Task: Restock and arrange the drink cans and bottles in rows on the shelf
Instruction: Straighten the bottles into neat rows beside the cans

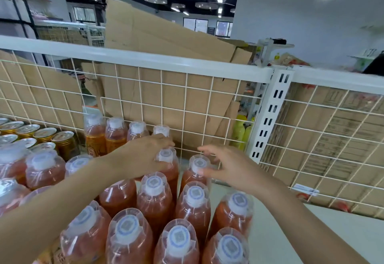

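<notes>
Orange drink bottles (154, 201) stand upright in rows on the shelf (274, 234), left of and below the slotted upright (270, 114); long axes vertical, white caps pointing up. Left hand (141, 155) curls round the neck of the rear bottle (166, 157); right hand (234, 170) is spread, fingertips at the cap of the next bottle (198, 165), nearer the slotted upright. Judged full, so fairly heavy; thin plastic walls likely yield, film covers look slick. Best gripped below the cap, at neck or shoulder
</notes>
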`<state>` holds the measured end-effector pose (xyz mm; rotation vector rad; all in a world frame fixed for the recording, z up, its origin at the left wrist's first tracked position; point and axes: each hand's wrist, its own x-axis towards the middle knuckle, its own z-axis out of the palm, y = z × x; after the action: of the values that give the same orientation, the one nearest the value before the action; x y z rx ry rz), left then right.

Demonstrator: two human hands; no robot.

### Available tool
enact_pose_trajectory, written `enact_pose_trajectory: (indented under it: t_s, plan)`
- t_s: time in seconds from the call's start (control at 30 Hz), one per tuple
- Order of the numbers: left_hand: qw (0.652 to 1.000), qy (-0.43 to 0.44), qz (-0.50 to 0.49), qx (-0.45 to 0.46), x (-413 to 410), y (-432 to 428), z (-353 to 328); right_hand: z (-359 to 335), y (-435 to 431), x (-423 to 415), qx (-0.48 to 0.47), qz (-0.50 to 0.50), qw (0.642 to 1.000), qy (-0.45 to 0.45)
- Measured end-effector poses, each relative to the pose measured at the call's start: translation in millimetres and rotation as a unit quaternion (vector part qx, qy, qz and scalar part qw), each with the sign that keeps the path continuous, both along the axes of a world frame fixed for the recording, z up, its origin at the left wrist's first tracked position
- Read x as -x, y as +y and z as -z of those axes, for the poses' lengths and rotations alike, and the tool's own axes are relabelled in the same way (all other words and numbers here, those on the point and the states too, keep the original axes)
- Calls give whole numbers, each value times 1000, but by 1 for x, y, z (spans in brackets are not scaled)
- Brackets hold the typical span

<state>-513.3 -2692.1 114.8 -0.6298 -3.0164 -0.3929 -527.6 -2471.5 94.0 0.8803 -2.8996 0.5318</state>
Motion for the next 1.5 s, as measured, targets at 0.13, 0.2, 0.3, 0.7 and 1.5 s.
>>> enact_pose_trajectory:
  t_s: [0.13,0.2,0.3,0.7,1.5]
  plan:
    - [1000,-16,22,14,23,-6,13,3,-13,8,-41,3,999,-7]
    - [999,-13,34,20,33,-11,18,5,-17,9,-47,18,999,16]
    - [998,-6,64,26,46,-12,20,7,-18,11,-49,51,997,36]
    - [993,4,109,41,84,-1,19,6,-19,21,-36,103,993,35]
    - [981,-12,192,14,127,18,18,12,-16,5,-20,111,993,33]
